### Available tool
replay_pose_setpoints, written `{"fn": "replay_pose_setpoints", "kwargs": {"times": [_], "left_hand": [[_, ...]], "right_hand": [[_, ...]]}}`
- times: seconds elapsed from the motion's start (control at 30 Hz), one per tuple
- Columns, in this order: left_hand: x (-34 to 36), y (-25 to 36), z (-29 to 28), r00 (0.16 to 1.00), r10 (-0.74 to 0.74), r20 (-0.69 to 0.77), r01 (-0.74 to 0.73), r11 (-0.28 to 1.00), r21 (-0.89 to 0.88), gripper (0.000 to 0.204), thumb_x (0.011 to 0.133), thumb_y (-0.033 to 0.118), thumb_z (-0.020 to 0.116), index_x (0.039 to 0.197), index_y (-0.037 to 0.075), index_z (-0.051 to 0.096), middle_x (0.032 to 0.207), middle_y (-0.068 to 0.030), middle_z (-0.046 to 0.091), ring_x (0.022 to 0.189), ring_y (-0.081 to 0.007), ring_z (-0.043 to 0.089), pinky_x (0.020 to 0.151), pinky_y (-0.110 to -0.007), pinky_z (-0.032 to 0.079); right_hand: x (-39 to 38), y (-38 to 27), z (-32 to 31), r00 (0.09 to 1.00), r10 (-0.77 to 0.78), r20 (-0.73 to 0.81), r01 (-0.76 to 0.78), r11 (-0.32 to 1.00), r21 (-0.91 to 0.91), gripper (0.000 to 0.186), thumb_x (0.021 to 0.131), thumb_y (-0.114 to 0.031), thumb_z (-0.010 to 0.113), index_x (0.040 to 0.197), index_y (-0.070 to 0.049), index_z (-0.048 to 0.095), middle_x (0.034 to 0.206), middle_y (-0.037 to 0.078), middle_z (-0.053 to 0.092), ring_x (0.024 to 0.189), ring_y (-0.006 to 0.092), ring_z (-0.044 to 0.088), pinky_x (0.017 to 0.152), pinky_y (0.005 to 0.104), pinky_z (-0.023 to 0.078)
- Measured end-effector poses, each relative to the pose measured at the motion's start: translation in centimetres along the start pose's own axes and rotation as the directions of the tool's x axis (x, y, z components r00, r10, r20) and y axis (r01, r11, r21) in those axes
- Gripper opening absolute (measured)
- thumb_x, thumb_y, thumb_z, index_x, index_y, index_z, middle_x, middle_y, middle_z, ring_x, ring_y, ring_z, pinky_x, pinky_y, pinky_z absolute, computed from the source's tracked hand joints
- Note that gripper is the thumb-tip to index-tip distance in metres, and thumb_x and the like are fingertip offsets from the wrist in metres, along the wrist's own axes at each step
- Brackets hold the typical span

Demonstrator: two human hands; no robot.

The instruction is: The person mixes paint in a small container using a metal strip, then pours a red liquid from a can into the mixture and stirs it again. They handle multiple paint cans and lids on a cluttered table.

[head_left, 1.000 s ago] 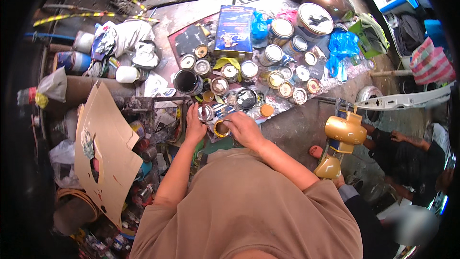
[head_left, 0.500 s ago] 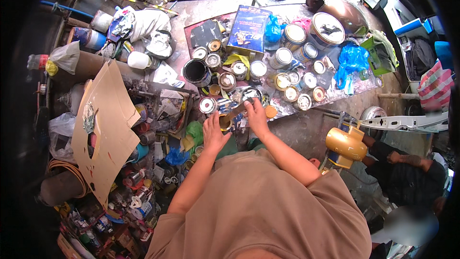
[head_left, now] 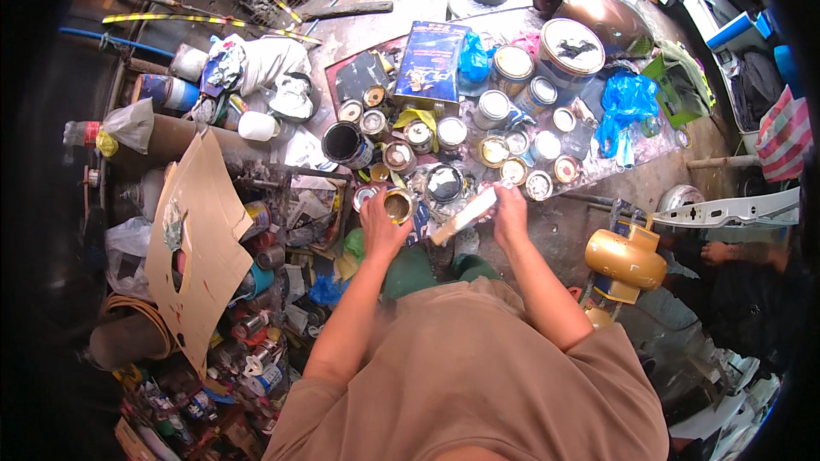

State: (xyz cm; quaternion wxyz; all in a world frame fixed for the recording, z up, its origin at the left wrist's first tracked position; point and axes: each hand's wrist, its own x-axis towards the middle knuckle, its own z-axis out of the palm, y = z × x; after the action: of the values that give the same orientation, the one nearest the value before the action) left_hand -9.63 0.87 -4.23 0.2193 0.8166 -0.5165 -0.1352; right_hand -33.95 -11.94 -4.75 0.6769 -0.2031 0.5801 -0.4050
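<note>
My left hand [head_left: 381, 224] is wrapped round a small open can [head_left: 398, 206] with brownish contents, near the front edge of the cluttered table. To its right, my right hand [head_left: 511, 212] grips the upper end of a flat stick [head_left: 465, 217]. The stick looks white along its upper part and tan at its lower end, which points down and left, apart from the can. Just beyond it sits a tin with a dark rim [head_left: 444, 183]. A large open can, black inside [head_left: 343, 143], stands beyond my left hand.
Several paint tins crowd the table around a tall blue rectangular can [head_left: 430, 64]. A blue plastic bag [head_left: 628, 111] lies at the right. A cut brown board [head_left: 192, 248] leans at the left, above piled cans. A gold-painted part [head_left: 626, 259] and another person's arm [head_left: 739, 253] are at the right.
The stick has come out of the small can and moved right with my right hand, turning its pale face up. My left hand has the can slightly farther left and higher.
</note>
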Motion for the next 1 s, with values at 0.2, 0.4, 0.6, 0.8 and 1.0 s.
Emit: {"fn": "replay_pose_setpoints", "kwargs": {"times": [0.2, 0.4, 0.6, 0.8, 1.0], "left_hand": [[6.3, 5.2, 2.8, 0.975, 0.223, 0.015, -0.222, 0.974, -0.054, 0.095, 0.073, 0.024, 0.089, 0.151, 0.002, 0.04, 0.137, -0.0186, 0.055, 0.128, -0.04, 0.048, 0.113, -0.051, 0.038], [9.7, 8.8, 7.8, 0.972, 0.223, 0.071, -0.214, 0.97, -0.115, 0.093, 0.073, 0.023, 0.089, 0.15, 0.005, 0.04, 0.139, -0.0191, 0.055, 0.13, -0.0402, 0.047, 0.113, -0.051, 0.038], [9.6, 8.7, 11.1, 0.976, 0.214, 0.045, -0.201, 0.958, -0.203, 0.092, 0.073, 0.015, 0.088, 0.15, 0.004, 0.038, 0.143, -0.0204, 0.051, 0.134, -0.0421, 0.045, 0.116, -0.051, 0.037], [10.3, 8.9, 12.7, 0.982, 0.181, 0.061, -0.161, 0.956, -0.247, 0.088, 0.076, 0.01, 0.086, 0.15, 0.003, 0.039, 0.148, -0.0227, 0.046, 0.139, -0.0443, 0.043, 0.118, -0.052, 0.038], [10.1, 8.6, 13.9, 0.979, 0.203, -0.028, -0.203, 0.949, -0.24, 0.091, 0.075, 0.009, 0.085, 0.152, 0.003, 0.037, 0.148, -0.0235, 0.046, 0.138, -0.0441, 0.043, 0.118, -0.052, 0.038]], "right_hand": [[-1.3, -4.6, -4.8, 0.995, -0.096, 0.001, 0.096, 0.991, -0.095, 0.008, 0.104, -0.021, 0.062, 0.104, -0.013, 0.062, 0.083, 0.0, 0.07, 0.067, 0.0054, 0.056, 0.06, 0.0228, 0.039], [-3.1, -5.7, -6.7, 0.986, -0.17, 0.001, 0.168, 0.975, -0.142, 0.009, 0.104, -0.022, 0.061, 0.103, -0.012, 0.062, 0.086, 0.001, 0.073, 0.07, 0.0055, 0.058, 0.065, 0.0231, 0.04], [-4.3, -5.2, -7.1, 0.994, -0.107, 0.026, 0.11, 0.979, -0.169, 0.01, 0.104, -0.022, 0.062, 0.102, -0.012, 0.061, 0.086, 0.0, 0.072, 0.072, 0.0055, 0.057, 0.067, 0.0235, 0.041], [-4.4, -5.5, -5.1, 0.983, -0.09, 0.159, 0.129, 0.96, -0.25, 0.015, 0.106, -0.023, 0.061, 0.1, -0.01, 0.06, 0.085, -0.002, 0.065, 0.077, 0.0052, 0.054, 0.069, 0.0243, 0.041], [-4.4, -6.2, -2.9, 0.972, -0.068, 0.227, 0.134, 0.948, -0.289, 0.019, 0.104, -0.023, 0.062, 0.105, -0.004, 0.059, 0.086, 0.0, 0.06, 0.078, 0.0072, 0.053, 0.068, 0.0266, 0.044]]}}
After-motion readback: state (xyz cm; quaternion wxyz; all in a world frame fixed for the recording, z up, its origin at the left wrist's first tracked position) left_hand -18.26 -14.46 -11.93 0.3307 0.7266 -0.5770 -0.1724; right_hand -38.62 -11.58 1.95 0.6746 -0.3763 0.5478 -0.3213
